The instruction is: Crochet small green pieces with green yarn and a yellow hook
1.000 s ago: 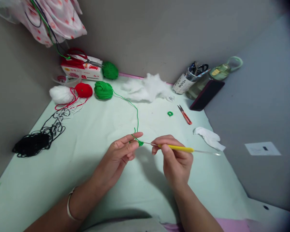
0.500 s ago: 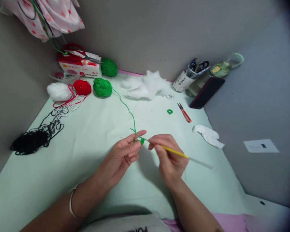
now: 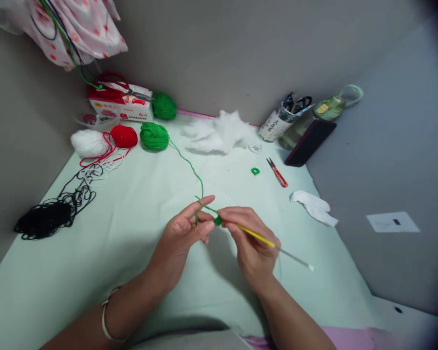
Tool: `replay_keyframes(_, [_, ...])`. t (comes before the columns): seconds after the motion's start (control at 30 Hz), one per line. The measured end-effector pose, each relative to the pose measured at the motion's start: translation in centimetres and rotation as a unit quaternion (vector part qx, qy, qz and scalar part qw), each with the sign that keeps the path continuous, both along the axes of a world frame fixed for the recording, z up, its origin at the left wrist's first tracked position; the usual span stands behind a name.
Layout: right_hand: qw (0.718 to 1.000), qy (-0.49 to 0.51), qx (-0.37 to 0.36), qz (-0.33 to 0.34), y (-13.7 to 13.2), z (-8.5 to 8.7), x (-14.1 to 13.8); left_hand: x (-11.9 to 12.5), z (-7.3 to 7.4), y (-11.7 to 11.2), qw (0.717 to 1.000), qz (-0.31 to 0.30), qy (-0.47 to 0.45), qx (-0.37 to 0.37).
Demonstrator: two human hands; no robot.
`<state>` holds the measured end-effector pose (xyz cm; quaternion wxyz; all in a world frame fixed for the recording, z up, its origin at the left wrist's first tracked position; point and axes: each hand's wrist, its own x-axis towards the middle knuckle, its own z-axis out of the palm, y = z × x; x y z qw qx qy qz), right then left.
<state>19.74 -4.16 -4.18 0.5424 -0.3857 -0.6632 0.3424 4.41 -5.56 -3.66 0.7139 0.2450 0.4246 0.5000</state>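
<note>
Between the thumb and a finger of my left hand is pinched a small green crochet piece. Green yarn runs from a green ball over my raised left index finger to this piece. My right hand grips a crochet hook with a yellow handle, its pale end pointing down to the right. The hook's tip is hidden at the piece, where the fingertips of both hands nearly meet.
White stuffing lies at the back. A small green ring and orange thread snips lie to the right, near a crumpled tissue. Black yarn, red yarn and white yarn sit left. A phone leans against a bottle.
My right hand has moved closer to my left, and the hook's tip has gone out of sight at the piece. The yarn now stretches from my left index finger toward my right fingertips.
</note>
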Motion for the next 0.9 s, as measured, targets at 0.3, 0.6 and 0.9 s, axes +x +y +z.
replay_keyframes(0.3, [0.939,0.213,-0.257,0.084,1.5,0.2,0.4,-0.4,-0.3,0.1,1.000,-0.014,0.008,-0.005])
replay_keyframes(0.6, [0.928,0.215,-0.294,0.078,1.8,0.6,0.6,-0.6,0.2,0.2,1.000,-0.025,0.000,-0.005])
replay_keyframes(0.9, [0.932,0.212,-0.282,0.083,1.6,0.8,0.6,-0.6,0.2,0.2,1.000,-0.024,-0.004,-0.007])
